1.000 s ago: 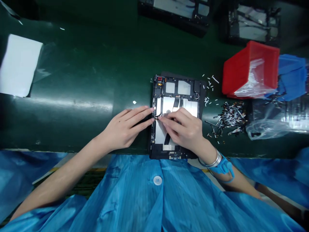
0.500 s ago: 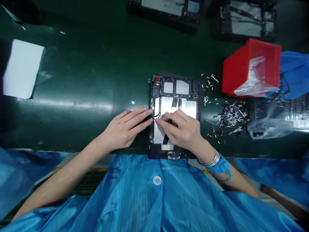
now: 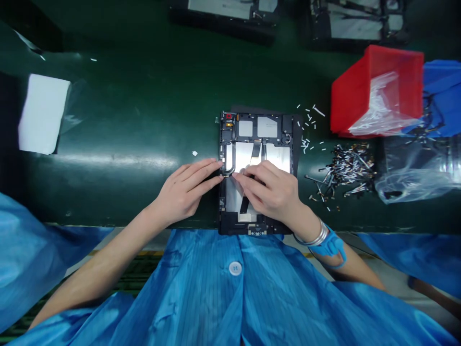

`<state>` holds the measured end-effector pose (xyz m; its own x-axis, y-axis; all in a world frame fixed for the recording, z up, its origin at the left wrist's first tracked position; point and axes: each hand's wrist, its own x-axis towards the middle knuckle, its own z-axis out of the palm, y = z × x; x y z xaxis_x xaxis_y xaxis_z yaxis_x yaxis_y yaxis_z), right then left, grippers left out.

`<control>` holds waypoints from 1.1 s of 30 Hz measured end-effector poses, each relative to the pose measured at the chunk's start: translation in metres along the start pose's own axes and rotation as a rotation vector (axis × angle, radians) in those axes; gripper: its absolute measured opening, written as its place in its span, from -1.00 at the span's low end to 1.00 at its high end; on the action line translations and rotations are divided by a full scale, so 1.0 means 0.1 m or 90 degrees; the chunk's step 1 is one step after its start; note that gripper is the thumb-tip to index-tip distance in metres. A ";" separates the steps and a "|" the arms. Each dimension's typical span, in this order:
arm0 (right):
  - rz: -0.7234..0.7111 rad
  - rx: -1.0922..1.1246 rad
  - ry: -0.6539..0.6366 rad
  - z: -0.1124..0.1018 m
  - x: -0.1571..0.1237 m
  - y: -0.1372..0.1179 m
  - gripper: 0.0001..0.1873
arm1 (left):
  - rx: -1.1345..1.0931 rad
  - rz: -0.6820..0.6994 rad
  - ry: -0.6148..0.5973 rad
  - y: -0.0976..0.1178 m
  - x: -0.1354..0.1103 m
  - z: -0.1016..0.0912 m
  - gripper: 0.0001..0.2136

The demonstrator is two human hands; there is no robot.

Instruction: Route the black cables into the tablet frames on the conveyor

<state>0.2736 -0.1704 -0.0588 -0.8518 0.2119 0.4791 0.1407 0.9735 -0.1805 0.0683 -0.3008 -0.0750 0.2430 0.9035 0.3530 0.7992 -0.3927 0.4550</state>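
An opened tablet (image 3: 268, 129) lies back-up on the green belt in front of me, its silver plates and black flex strips showing. My left hand (image 3: 183, 190) rests on the belt with its fingers stretched out, the tips touching the tablet's left edge by a curved black cable (image 3: 229, 169). My right hand (image 3: 272, 192) lies over the middle of the tablet, fingers curled and pressed toward that same cable. What the fingertips pinch is too small to make out. A silver bangle and a blue wrist strap (image 3: 329, 245) sit on my right wrist.
A pile of small cable parts (image 3: 344, 168) and scattered white bits lie right of the tablet. A red bin (image 3: 376, 93) with a plastic bag, a blue bin (image 3: 442, 96) and a clear bag (image 3: 414, 178) stand at the right. White sheet (image 3: 43, 113) far left; dark trays (image 3: 223, 12) at the back.
Both hands hold nearly the same pose at the cable. The view has shifted, so the tablet and hands appear slightly further left.
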 end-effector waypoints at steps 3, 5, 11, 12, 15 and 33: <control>0.064 0.020 0.039 -0.15 -0.07 0.02 -0.75 | -0.080 -0.063 0.018 0.11 -0.03 -0.03 -0.49; 0.168 0.009 0.077 -0.28 -0.16 0.04 -0.72 | -0.112 -0.144 0.069 0.24 -0.09 -0.03 -0.45; 0.594 -0.071 -0.024 -0.42 -0.50 0.05 -0.56 | -0.044 -0.359 0.116 0.75 -0.25 0.23 -0.55; 0.634 -0.044 -0.067 -0.40 -0.53 0.05 -0.51 | -0.061 -0.362 0.108 0.81 -0.25 0.28 -0.55; 0.720 0.161 -0.096 -0.35 -0.57 0.04 -0.41 | -0.177 -0.406 0.128 0.92 -0.22 0.33 -0.50; 0.557 0.686 -0.061 -0.34 0.54 0.37 -0.53 | -0.348 -0.352 0.446 -1.62 0.75 -1.08 -0.78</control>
<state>0.2497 -0.1198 -0.0103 -0.7272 0.6613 -0.1840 0.2235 -0.0252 -0.9744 -0.1026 -0.1874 -0.0337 -0.5938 0.7474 0.2980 0.3015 -0.1366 0.9436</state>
